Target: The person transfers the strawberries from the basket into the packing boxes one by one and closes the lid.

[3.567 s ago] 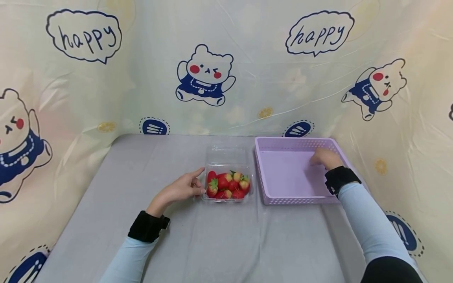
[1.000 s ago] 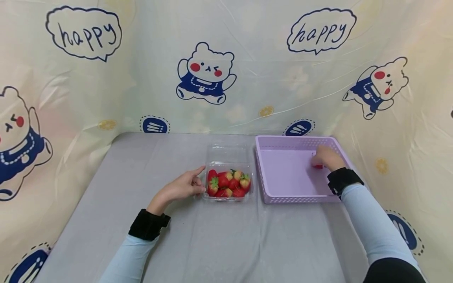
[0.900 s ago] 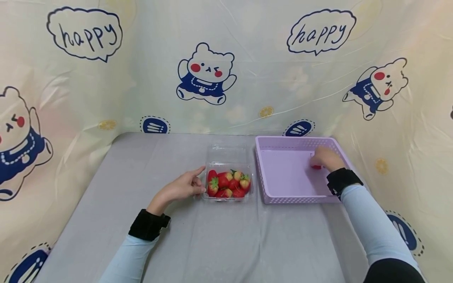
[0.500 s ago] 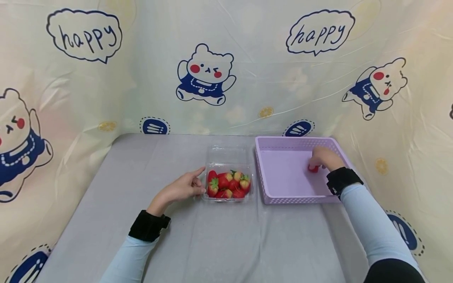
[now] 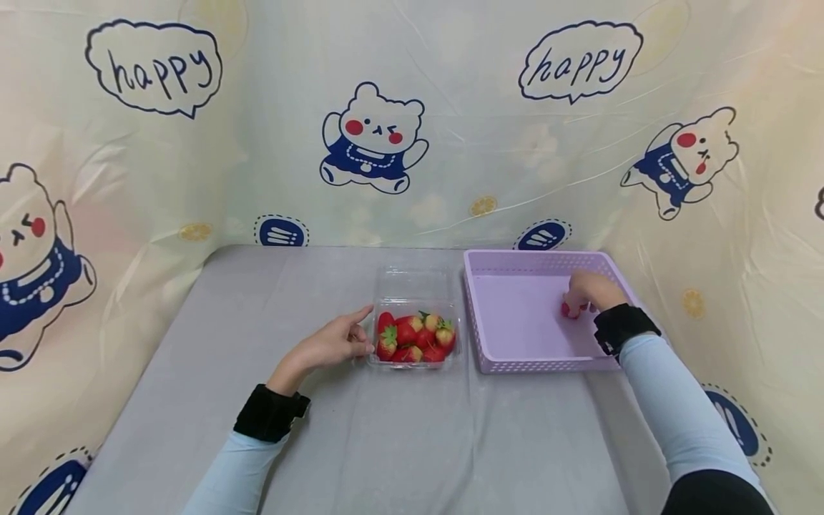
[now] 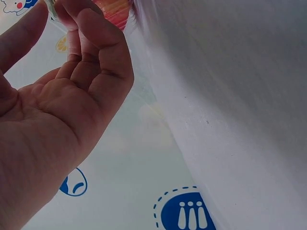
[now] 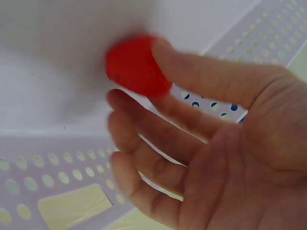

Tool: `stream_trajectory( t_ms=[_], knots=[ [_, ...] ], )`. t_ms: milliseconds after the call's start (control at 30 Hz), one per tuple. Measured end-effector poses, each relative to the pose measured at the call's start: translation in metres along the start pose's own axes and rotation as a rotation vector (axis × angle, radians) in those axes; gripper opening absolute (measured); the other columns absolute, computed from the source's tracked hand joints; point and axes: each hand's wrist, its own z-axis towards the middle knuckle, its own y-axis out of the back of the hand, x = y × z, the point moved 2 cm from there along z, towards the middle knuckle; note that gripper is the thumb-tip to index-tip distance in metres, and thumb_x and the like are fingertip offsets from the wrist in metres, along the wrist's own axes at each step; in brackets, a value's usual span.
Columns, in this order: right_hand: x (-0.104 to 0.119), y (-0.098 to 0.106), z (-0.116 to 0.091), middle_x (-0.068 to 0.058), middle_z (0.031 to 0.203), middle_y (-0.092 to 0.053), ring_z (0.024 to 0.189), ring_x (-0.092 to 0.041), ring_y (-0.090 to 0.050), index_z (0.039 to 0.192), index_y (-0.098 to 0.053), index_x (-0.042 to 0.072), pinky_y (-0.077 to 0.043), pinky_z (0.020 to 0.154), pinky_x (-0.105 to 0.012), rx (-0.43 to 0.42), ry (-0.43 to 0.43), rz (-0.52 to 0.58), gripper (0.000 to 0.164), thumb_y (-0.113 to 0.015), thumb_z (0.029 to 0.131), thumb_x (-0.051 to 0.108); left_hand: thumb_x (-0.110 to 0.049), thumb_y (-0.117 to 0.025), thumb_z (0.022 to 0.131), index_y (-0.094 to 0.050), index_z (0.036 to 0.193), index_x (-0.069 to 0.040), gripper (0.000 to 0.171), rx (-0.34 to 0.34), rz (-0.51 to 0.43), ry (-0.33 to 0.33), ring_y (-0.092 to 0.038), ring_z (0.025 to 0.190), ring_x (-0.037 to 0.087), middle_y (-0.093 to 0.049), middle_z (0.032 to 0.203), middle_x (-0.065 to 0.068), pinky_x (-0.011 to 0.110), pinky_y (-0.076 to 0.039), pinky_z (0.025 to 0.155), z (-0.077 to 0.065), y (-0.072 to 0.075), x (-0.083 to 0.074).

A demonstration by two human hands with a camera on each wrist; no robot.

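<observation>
Inside the purple basket [image 5: 521, 336], my right hand [image 5: 592, 290] pinches a red strawberry [image 6: 115, 10]-like fruit low over the basket floor; the right wrist view shows this strawberry [image 7: 134, 67] between thumb and forefinger, no green cap visible. The other fingers of that right hand [image 7: 211, 143] are bent below it. My left hand [image 5: 328, 342] touches the left side of a clear plastic box [image 5: 415, 286] with forefinger and thumb spread apart, the forefinger straight. Several strawberries [image 5: 417, 336] fill the box. In the left wrist view the left hand [image 6: 67, 105] hides most of the box.
The box's clear lid stands open at the back. Close to its right is the basket, with perforated walls [image 7: 62, 167]. A grey cloth [image 5: 360, 443] covers the table. Behind and at the sides hangs a printed curtain [image 5: 476, 143].
The strawberry in my right hand, hidden at first, has come into sight and shifted slightly left and nearer within the basket. My left hand and the box have stayed in place.
</observation>
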Motion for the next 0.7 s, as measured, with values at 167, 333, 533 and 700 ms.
stream_trajectory(
  t_ms=[167, 333, 533, 700],
  knots=[
    [0.0001, -0.0031, 0.0009, -0.018, 0.085, -0.064, 0.081, -0.033, -0.059, 0.077, -0.066, -0.002, -0.054, 0.076, -0.047, -0.066, 0.014, 0.046, 0.007, -0.07, 0.082, 0.001, -0.004, -0.071, 0.1, -0.02, 0.163, 0.009, 0.082, 0.002, 0.0, -0.008, -0.055, 0.069, 0.02, -0.064, 0.083, 0.009, 0.032, -0.046, 0.063, 0.0001, 0.001, -0.0012],
    [0.0065, -0.0062, -0.0004, -0.013, 0.076, -0.06, 0.073, -0.029, -0.056, 0.069, -0.059, 0.002, -0.047, 0.065, -0.038, -0.132, 0.09, 0.048, 0.021, -0.073, 0.085, 0.006, -0.004, -0.071, 0.1, -0.02, 0.163, 0.009, 0.083, 0.004, 0.004, -0.008, -0.056, 0.069, 0.021, -0.064, 0.083, 0.009, 0.032, -0.046, 0.063, -0.0003, 0.0008, -0.0014],
    [0.006, -0.0078, 0.0016, -0.007, 0.067, -0.054, 0.067, -0.025, -0.052, 0.063, -0.055, 0.007, -0.044, 0.064, -0.037, -0.173, 0.127, 0.063, 0.026, -0.073, 0.081, 0.004, -0.004, -0.071, 0.1, -0.02, 0.163, 0.009, 0.082, 0.005, 0.009, -0.01, -0.056, 0.07, 0.021, -0.064, 0.083, 0.008, 0.032, -0.046, 0.064, 0.0002, -0.0005, -0.0016],
    [0.0047, -0.0075, 0.0029, -0.003, 0.062, -0.048, 0.061, -0.021, -0.046, 0.058, -0.048, 0.012, -0.037, 0.06, -0.034, -0.211, 0.16, 0.066, 0.029, -0.067, 0.076, 0.002, -0.005, -0.071, 0.1, -0.02, 0.164, 0.008, 0.082, 0.007, 0.011, -0.013, -0.055, 0.069, 0.021, -0.065, 0.083, 0.008, 0.032, -0.046, 0.064, 0.001, 0.0002, -0.0022]
  ],
)
